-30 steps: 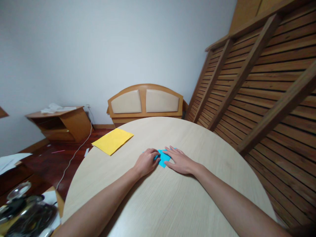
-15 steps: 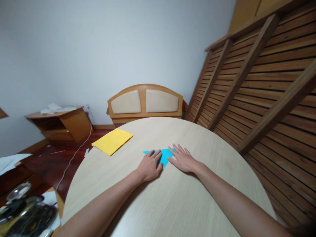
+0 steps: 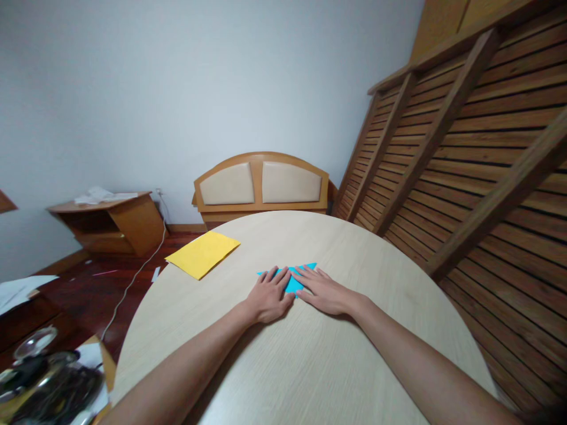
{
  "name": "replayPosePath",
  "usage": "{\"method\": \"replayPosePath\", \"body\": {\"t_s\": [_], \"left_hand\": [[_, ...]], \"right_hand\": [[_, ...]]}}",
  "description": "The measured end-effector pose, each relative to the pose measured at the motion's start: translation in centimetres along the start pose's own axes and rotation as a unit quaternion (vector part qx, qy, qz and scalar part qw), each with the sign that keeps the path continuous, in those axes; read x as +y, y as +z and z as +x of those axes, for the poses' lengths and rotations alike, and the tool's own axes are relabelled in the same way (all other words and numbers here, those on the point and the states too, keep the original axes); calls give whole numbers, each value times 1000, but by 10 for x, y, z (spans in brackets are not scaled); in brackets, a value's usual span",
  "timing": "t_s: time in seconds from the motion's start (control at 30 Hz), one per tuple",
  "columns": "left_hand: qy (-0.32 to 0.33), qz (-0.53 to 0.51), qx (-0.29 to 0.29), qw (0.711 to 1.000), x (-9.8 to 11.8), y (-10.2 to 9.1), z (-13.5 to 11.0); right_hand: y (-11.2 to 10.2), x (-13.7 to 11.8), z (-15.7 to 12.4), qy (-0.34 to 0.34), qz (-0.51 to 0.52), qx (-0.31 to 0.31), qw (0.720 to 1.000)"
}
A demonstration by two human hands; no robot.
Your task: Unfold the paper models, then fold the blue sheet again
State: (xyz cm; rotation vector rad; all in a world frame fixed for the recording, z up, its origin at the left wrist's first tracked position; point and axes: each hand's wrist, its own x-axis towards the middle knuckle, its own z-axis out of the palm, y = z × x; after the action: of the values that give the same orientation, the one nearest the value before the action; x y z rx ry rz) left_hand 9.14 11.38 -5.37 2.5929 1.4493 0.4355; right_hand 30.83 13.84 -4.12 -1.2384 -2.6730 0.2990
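Note:
A blue sheet of paper (image 3: 293, 285), folded into a triangle, lies flat on the round pale wooden table (image 3: 283, 360). One point of it faces me, and its long edge is on the far side. My left hand (image 3: 268, 296) lies palm down over its left part, fingers stretched forward. Over the right part rests my right hand (image 3: 325, 290), its fingers spread and pointing left and away. The fingertips of both hands nearly meet at the middle of the far edge. Parts of the paper are hidden under the fingers.
A stack of yellow paper (image 3: 204, 254) lies at the table's far left edge. Beyond the table stands a headboard (image 3: 261, 206). A slatted wooden frame (image 3: 465, 177) leans at the right. At lower left, a cluttered surface (image 3: 57, 383) stands beside the table.
My right hand has slid left over the blue paper, toward my left hand, uncovering its right corner. My left hand has barely moved.

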Motion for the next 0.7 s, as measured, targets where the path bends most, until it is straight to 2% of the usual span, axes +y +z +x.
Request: {"method": "replayPosePath", "body": {"t_s": [0.3,0.53,0.7], "left_hand": [[0,1,20,1000,-3,-4,-2],[-19,-23,55,998,-8,-3,-3],[-8,-48,104,993,-13,0,0]], "right_hand": [[-1,5,1,70,-16,11,997],[-2,9,4,63,-13,44,997],[-4,5,7,40,21,100,994]]}}
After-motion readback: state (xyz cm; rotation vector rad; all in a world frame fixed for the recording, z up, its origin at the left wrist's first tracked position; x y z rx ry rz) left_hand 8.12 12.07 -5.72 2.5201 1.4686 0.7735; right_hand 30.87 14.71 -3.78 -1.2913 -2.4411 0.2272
